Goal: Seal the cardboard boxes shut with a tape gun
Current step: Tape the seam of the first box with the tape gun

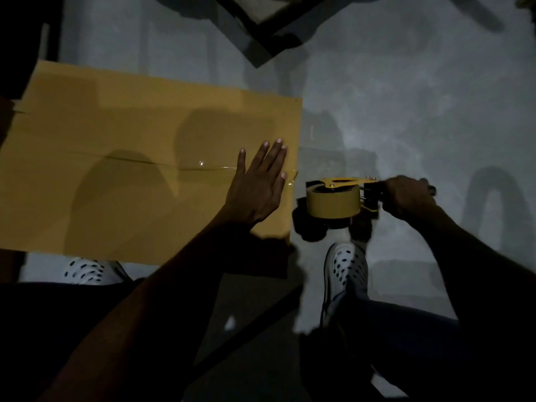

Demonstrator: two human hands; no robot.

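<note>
The box lies flat on the floor, flaps closed, with a shiny strip of tape running along its middle seam to the right edge. The left hand lies on the box near that edge, fingers straight and spread, palm over the tape end; likely it is there to press the strip down and keep the box from sliding. Just past the box's right edge, off the cardboard, the tape gun hangs a little above the floor, its roll toward the box. The right hand is clamped round the gun's handle on the side away from the box, which suits pulling the tape taut or tearing it off over the edge. Whether the strip is cut yet cannot be told. Below the box, two white clogs show; beyond it stands a dark frame.
</note>
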